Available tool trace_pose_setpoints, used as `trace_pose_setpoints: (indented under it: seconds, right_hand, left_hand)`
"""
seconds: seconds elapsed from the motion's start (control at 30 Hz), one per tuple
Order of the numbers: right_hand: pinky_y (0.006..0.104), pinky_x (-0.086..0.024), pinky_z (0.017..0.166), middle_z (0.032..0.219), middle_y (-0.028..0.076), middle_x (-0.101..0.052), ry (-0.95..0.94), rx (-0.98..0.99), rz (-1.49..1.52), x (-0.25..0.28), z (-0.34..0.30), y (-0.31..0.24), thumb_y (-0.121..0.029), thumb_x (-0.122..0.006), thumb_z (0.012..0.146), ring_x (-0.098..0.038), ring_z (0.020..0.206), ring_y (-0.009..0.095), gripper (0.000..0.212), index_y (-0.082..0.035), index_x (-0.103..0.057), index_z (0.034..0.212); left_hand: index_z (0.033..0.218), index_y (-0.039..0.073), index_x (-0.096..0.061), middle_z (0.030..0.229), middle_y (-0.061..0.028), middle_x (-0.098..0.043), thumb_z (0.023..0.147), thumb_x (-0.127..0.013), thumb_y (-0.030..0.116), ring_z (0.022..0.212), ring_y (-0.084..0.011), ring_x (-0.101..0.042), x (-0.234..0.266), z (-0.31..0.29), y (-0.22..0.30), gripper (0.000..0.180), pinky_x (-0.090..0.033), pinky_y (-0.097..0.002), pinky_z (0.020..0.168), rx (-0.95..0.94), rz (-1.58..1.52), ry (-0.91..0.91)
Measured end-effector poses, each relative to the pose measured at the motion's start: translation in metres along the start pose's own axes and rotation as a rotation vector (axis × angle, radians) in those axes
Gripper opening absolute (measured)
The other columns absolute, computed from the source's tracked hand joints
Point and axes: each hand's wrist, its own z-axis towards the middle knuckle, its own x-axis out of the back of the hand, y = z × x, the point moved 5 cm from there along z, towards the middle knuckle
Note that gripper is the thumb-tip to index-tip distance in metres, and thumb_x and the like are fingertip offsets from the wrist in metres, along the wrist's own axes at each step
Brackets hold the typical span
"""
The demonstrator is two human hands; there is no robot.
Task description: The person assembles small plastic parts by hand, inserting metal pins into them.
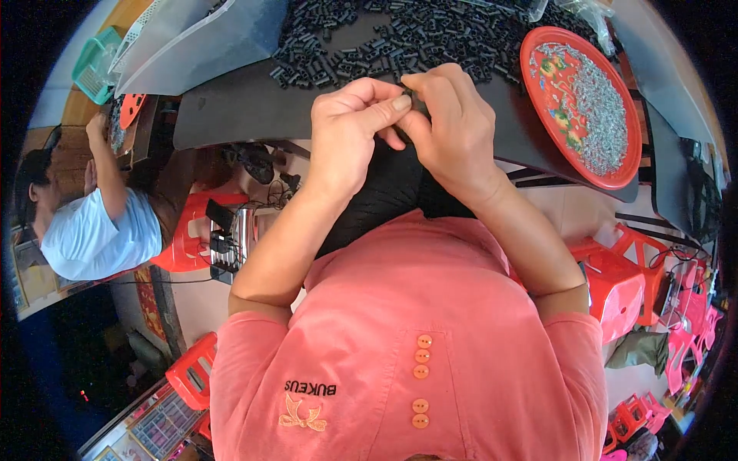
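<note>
Two hands, mine, both closed: left hand (347,127), thumb and forefinger pinched together; right hand (455,127), thumb and curled fingers drawn in against it; between the fingertips of both, one small dark piece (408,91), mostly hidden by my fingers, its exact shape more than I can tell; location, left of the red tray (547,119), over the near edge of the black table (231,115). One tray, round, its yellow-and-green printed pattern (553,71) partly covered; contents, a heap of small silvery parts (603,123). One large spread of black parts (377,60), loose on the table, left of the tray and beyond my hands. One translucent bin (211,50), far left of the tray. One coral-pink shirt (492,330), worn by me, nearer my body than the tray: five buttons (422,372), one line of black capital lettering (310,388), upside down from this view, one pale bow emblem (302,416) beside it. One seated person in a light blue top (108,234), well left of the tray.
</note>
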Motion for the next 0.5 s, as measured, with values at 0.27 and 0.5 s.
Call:
trace_pose_setpoints:
  seconds: [0.27,0.5]
  right_hand:
    - [0.0365,-0.047,0.052,0.073,0.009,-0.052,0.047,0.053,0.022,0.005,-0.012,-0.008,-0.007,-0.072,0.067,-0.055,0.063,0.027,0.024,-0.004,-0.060,0.088]
    - [0.0367,-0.043,0.049,0.070,0.009,-0.052,0.076,-0.040,0.182,0.008,-0.019,-0.006,-0.001,-0.072,0.067,-0.054,0.060,0.026,0.028,-0.003,-0.060,0.091]
  left_hand:
    - [0.081,-0.004,-0.064,0.071,-0.0087,-0.065,0.087,-0.063,0.000,0.053,-0.0125,-0.057,-0.005,-0.009,-0.010,0.007,-0.045,-0.0231,0.046,0.056,-0.112,-0.053]
    - [0.085,-0.004,-0.064,0.077,-0.0097,-0.066,0.089,-0.062,0.002,0.057,-0.0133,-0.058,-0.010,-0.013,-0.012,0.008,-0.047,-0.0237,0.046,0.105,-0.201,-0.101]
